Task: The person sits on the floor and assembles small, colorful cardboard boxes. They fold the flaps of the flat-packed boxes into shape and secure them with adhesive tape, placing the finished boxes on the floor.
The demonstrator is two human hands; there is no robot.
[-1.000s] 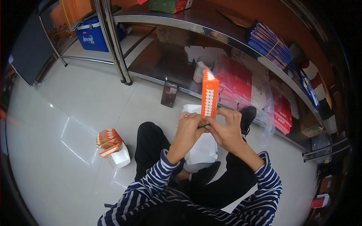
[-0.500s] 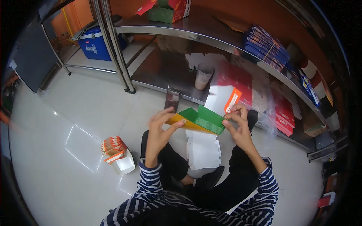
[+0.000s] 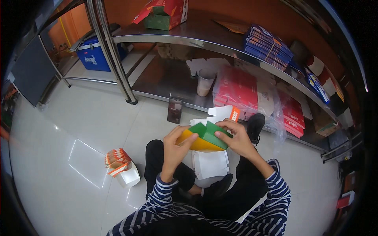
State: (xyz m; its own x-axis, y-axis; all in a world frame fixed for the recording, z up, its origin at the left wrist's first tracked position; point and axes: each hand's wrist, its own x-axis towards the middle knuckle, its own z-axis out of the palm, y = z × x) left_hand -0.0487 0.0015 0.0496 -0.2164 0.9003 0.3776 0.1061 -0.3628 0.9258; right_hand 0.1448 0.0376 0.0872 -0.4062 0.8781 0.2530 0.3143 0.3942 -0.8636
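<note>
A partly folded cardboard box (image 3: 208, 144), yellow outside and green inside, is held between both hands above my crossed legs. My left hand (image 3: 176, 146) grips its left end, thumb on the yellow side. On the right end, my right hand (image 3: 232, 135) pinches the green flap between thumb and fingers. Under the box lies a flat white carton blank (image 3: 211, 164). Just beyond it, another white blank with an orange patterned edge (image 3: 220, 112) shows partly, its near part hidden by the box and my right hand.
Folded orange-and-white food cartons (image 3: 118, 159) sit on the floor at left. A phone (image 3: 175, 110) leans by the steel shelf (image 3: 157, 84), which holds a plastic cup (image 3: 206, 82), wrapped red cartons (image 3: 240, 88) and a banded blue stack (image 3: 267, 47). A blue cooler (image 3: 93, 56) stands far left.
Both hands have come lower and nearer to me with the box. Its green flap stands more upright, and the right fingers have shifted along it. The view has tilted slightly.
</note>
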